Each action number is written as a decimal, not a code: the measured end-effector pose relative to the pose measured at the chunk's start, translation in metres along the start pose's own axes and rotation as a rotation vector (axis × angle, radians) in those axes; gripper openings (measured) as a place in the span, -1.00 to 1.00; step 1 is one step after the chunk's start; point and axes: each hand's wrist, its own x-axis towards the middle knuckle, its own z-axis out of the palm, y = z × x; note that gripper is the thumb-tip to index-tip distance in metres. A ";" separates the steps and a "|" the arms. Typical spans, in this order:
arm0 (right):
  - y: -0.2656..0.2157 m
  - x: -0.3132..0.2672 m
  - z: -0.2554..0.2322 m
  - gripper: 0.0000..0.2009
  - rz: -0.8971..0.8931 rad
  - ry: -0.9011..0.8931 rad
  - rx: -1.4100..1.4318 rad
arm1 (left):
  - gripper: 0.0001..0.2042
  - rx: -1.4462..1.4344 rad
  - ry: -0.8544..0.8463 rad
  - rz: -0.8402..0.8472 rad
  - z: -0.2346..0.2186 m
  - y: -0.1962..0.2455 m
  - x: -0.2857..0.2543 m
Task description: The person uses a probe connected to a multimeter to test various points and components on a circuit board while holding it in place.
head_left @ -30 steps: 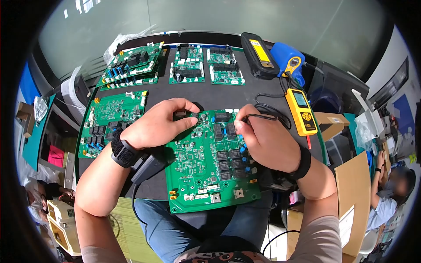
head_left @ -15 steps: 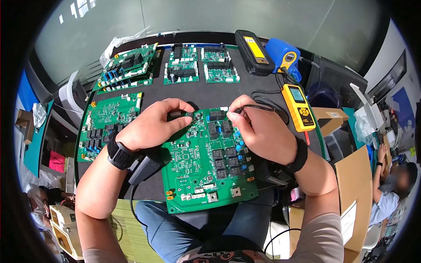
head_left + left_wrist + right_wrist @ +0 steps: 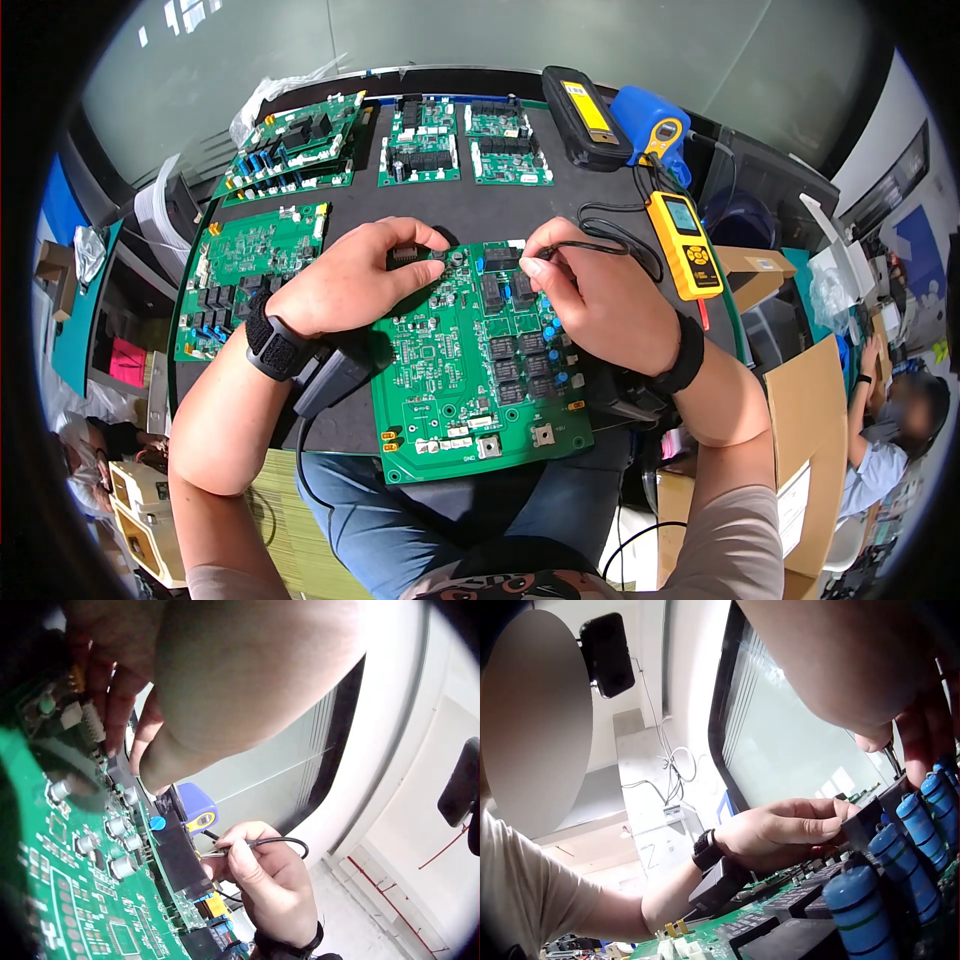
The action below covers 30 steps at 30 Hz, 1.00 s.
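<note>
A large green circuit board (image 3: 510,445) lies in front of me, its near end over my lap. My left hand (image 3: 345,275) grips the board's far left edge, thumb and index finger around a small dark part there. With thumb and index finger, my right hand (image 3: 610,300) pinches a thin metal-tipped probe (image 3: 212,855) on a black cable (image 3: 289,840). Its tip is close by the black relays (image 3: 493,292) at the board's far right. In the right wrist view, blue cylindrical components (image 3: 859,907) stand in front of the relays.
A yellow handheld meter (image 3: 685,245) lies to the right, near a blue device (image 3: 645,125) and a black case (image 3: 585,120). Smaller boards (image 3: 510,160) lie at the back. Another large board (image 3: 265,240) and stacked boards (image 3: 285,155) are on the left.
My right hand has shifted slightly toward the board's far edge, still pinching the probe. The left hand keeps its place on the board. The head view has swayed a little.
</note>
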 end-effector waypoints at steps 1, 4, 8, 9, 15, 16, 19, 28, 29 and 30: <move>0.000 0.000 0.000 -0.88 0.000 -0.001 0.001 | -0.71 0.000 -0.005 0.002 0.000 0.000 0.000; 0.000 0.000 0.000 -0.87 -0.010 0.020 -0.007 | -0.71 -0.011 -0.007 -0.010 0.000 0.003 0.000; 0.000 0.000 0.000 -0.86 -0.009 -0.008 -0.046 | -0.71 0.007 0.000 -0.012 0.000 0.000 0.000; 0.000 0.000 0.000 -0.86 -0.011 -0.008 -0.052 | -0.71 -0.010 -0.002 -0.012 0.000 0.000 0.000; 0.000 -0.001 0.001 -0.86 -0.021 0.004 -0.068 | -0.71 -0.031 -0.003 -0.006 0.001 -0.002 0.001; 0.000 -0.001 0.001 -0.86 -0.020 0.003 -0.068 | -0.71 -0.026 -0.001 -0.001 0.001 -0.003 0.001; -0.001 -0.001 0.000 -0.86 -0.031 0.005 -0.072 | -0.71 0.008 -0.004 -0.024 0.000 0.004 0.000; -0.005 -0.002 0.000 -0.87 -0.030 0.014 -0.101 | -0.71 0.031 0.001 -0.043 0.001 0.006 -0.001; -0.005 -0.002 0.000 -0.86 -0.040 0.021 -0.093 | -0.71 0.032 0.002 -0.042 0.001 0.004 -0.001; -0.005 -0.002 0.000 -0.86 -0.049 0.028 -0.084 | -0.70 -0.004 0.000 -0.038 0.002 0.000 0.000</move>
